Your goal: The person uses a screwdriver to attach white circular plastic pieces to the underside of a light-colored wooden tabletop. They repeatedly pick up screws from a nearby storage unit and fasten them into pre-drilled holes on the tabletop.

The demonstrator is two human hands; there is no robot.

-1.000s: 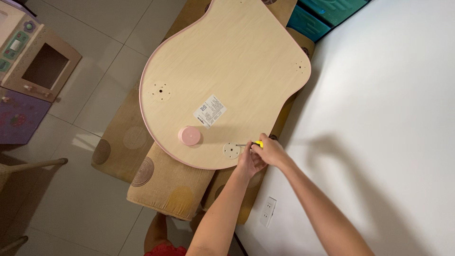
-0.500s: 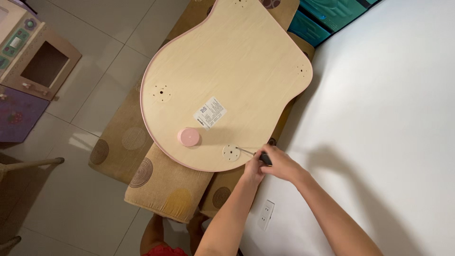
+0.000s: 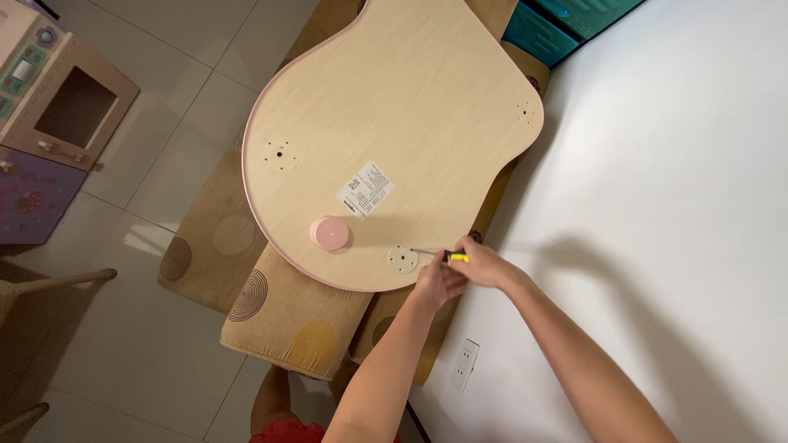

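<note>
Yellow-handled screwdriver [image 3: 450, 257] clasped in right hand [image 3: 484, 264], tip at round plate [image 3: 402, 259] on wooden board [image 3: 394, 123]; left hand [image 3: 437, 283] closed just beside, grip contents unclear.

A white label [image 3: 365, 189] is being shown stuck on the wood up and to the left of the hands, and a pink round cap [image 3: 329, 233] is being seen just left of them. Below and to the left of the hands, tan cushions [image 3: 287, 316] printed with circles are being seen under the wood. Well to the left of the hands, a toy kitchen [image 3: 61, 107] is being shown standing on the pale tiled floor [image 3: 148, 361]. Just below the hands, a white wall socket [image 3: 464, 365] is being seen, set into the white wall [image 3: 657, 164]. Far above the hands, a teal drawer unit [image 3: 538, 31] is being shown against that wall.
</note>
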